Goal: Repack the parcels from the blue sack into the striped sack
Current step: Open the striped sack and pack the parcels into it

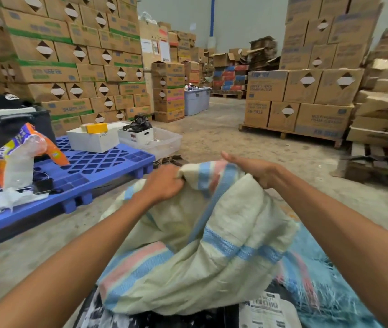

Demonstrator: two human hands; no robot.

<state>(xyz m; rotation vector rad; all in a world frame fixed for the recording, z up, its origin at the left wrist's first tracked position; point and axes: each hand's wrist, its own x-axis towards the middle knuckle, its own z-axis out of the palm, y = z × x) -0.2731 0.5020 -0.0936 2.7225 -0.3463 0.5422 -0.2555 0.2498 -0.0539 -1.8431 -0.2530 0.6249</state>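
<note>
Labelled parcel (267,308) lowest, beside blue sack (330,275). Striped sack (212,252) lies over both. Left hand (164,183) and right hand (257,170) each grasp its top edge.

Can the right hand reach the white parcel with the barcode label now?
Probably not yet: the right hand grips the striped sack, and the parcel lies close below, partly under that sack.

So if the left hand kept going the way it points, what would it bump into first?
Most likely the left hand would push into the striped sack it grips, then meet the right hand holding the same rim just beyond. Depth is unclear, so this is a guess.
</note>
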